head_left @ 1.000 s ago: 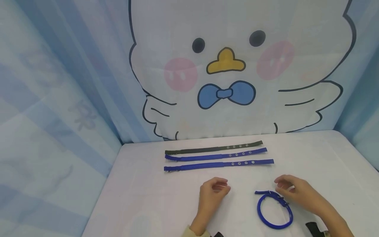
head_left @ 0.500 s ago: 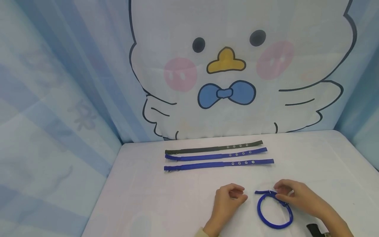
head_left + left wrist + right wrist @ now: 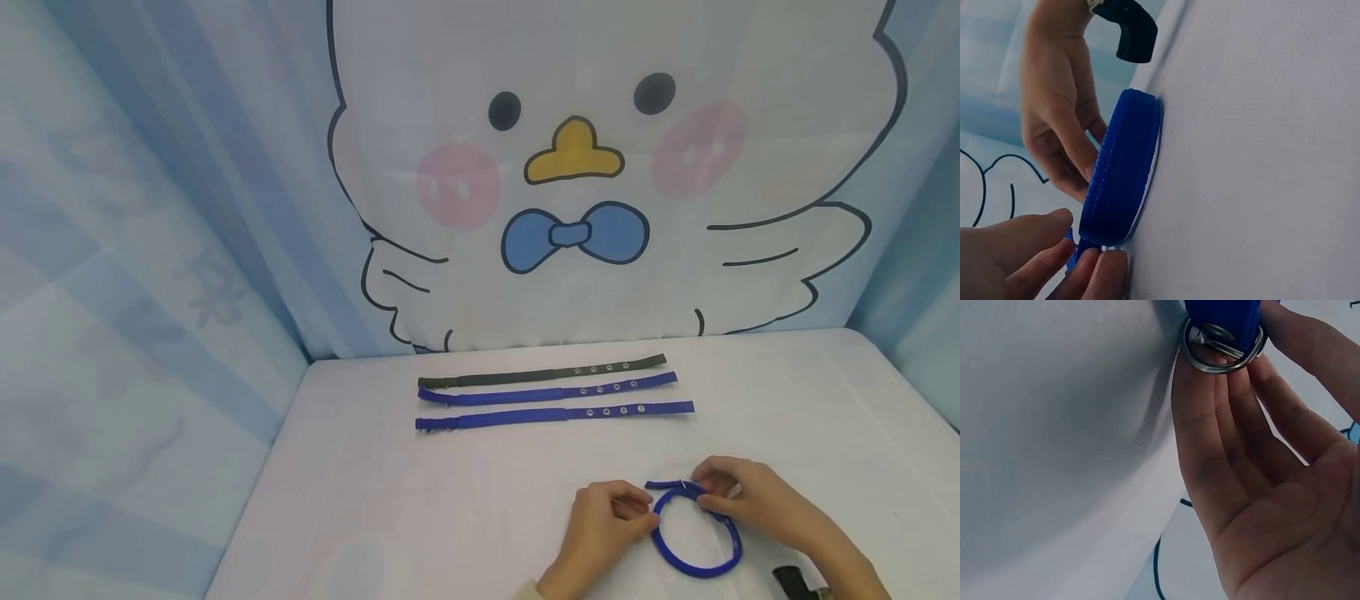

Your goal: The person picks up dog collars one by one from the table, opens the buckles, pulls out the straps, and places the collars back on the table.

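Note:
A blue pet collar (image 3: 697,572), buckled into a loop, stands on its edge on the white table near the front right. My right hand (image 3: 757,500) pinches it by the buckle section, thumb on one side and fingers on the other. A metal ring (image 3: 1210,367) hangs there against the fingers in the right wrist view. My left hand (image 3: 603,525) is at the loop's left side, thumb and fingertips right at the band. In the left wrist view the left fingertips (image 3: 1107,272) lie beside the collar's near end, with the thumb a little apart from it.
Behind the hands lie two blue collars (image 3: 517,418) (image 3: 517,397) and a dark green collar (image 3: 517,378), stretched straight side by side, with metal eyelets toward their right ends. A printed cloth (image 3: 570,308) hangs along the table's back edge.
My left hand has moved right across the table up to the looped collar. My right hand has shifted slightly and closed its thumb and fingers onto the buckle section. The loop stays in place.

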`<move>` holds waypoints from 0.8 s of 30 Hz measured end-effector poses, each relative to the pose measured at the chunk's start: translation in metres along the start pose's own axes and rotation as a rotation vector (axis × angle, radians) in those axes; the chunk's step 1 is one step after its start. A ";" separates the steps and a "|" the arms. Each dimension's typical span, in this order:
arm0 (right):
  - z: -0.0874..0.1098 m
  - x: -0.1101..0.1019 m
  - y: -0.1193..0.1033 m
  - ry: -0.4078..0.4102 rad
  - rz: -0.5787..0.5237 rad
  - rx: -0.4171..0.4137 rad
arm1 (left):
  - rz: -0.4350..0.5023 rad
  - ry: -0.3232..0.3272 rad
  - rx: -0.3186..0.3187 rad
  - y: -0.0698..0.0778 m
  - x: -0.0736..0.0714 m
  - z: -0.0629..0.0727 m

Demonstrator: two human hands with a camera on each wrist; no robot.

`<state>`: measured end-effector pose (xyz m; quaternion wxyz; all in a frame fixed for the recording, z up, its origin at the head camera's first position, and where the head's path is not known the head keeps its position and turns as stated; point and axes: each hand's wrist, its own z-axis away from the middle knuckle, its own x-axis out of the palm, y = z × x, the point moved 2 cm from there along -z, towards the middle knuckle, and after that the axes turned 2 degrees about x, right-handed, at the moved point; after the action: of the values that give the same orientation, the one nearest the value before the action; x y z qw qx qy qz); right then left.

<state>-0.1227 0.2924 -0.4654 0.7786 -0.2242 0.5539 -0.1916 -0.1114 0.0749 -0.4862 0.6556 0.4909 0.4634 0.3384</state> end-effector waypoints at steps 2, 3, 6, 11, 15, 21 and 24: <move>0.000 0.000 -0.001 0.002 0.005 -0.005 | -0.009 -0.013 0.002 0.001 0.002 0.001; 0.000 0.000 -0.001 0.002 0.009 -0.009 | -0.012 -0.019 0.003 0.002 0.003 0.001; 0.000 0.000 -0.003 0.003 0.010 -0.004 | -0.021 -0.026 0.002 0.003 0.004 0.002; 0.000 0.001 -0.005 0.005 0.020 0.010 | -0.030 -0.021 -0.005 0.004 0.005 0.003; 0.000 0.000 -0.007 0.012 0.026 0.012 | -0.030 -0.018 -0.007 0.005 0.006 0.003; 0.003 -0.003 -0.009 0.042 0.041 -0.003 | -0.022 -0.010 0.025 0.006 0.004 0.005; 0.004 -0.005 -0.013 0.074 0.056 -0.028 | -0.013 -0.001 0.049 0.005 0.001 0.005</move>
<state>-0.1208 0.2855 -0.4528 0.7594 -0.2122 0.5910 -0.1701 -0.1062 0.0758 -0.4809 0.6457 0.5040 0.4745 0.3223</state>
